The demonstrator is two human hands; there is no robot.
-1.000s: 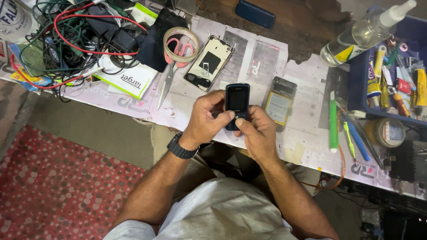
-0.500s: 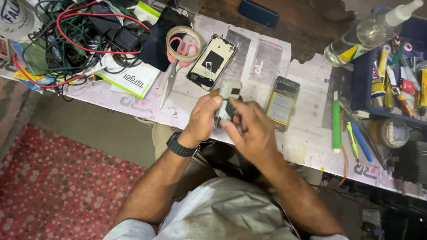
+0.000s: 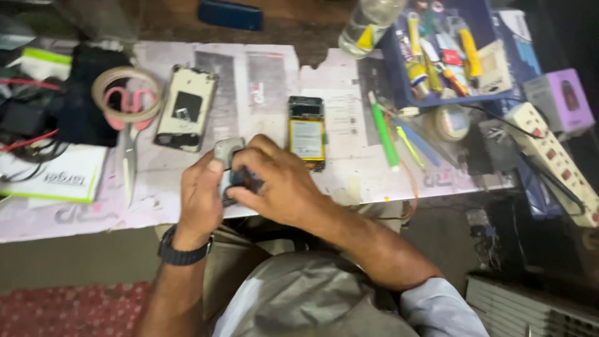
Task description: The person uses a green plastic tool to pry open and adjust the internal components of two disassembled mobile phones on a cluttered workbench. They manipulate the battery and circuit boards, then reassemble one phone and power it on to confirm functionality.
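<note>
I'm holding a small grey phone (image 3: 228, 163) in both hands just over the near edge of the table (image 3: 75, 218). My left hand (image 3: 201, 201) is wrapping its back and side, fingers closed on it; my right hand (image 3: 281, 187) is lying over the front, fingers curled and pressing on the dark lower part. Most of the phone is hidden under my hands, so I can't tell which face is up.

To do this well, I judge I should be keeping the left grip steady, working only with the right fingertips, pressing evenly along the edge rather than at one corner, and staying over the table so nothing drops to the floor.

Packages and labels: an opened phone with a yellow battery (image 3: 306, 131) is lying just beyond my right hand. A white phone back shell (image 3: 186, 107) is lying further left, beside pink-handled scissors (image 3: 130, 134) with a tape ring (image 3: 126, 84) over the handles. A white and green booklet (image 3: 53, 178) with dark print is sitting at far left. A clear bottle with a yellow label (image 3: 368, 25) is standing at the top, next to a blue tray (image 3: 399, 87) of tubes and tools. A green pen (image 3: 385, 132) is lying near it. A purple box (image 3: 560, 100) and a white power strip (image 3: 552, 156) are sitting at right. Newspaper is covering the table.
</note>
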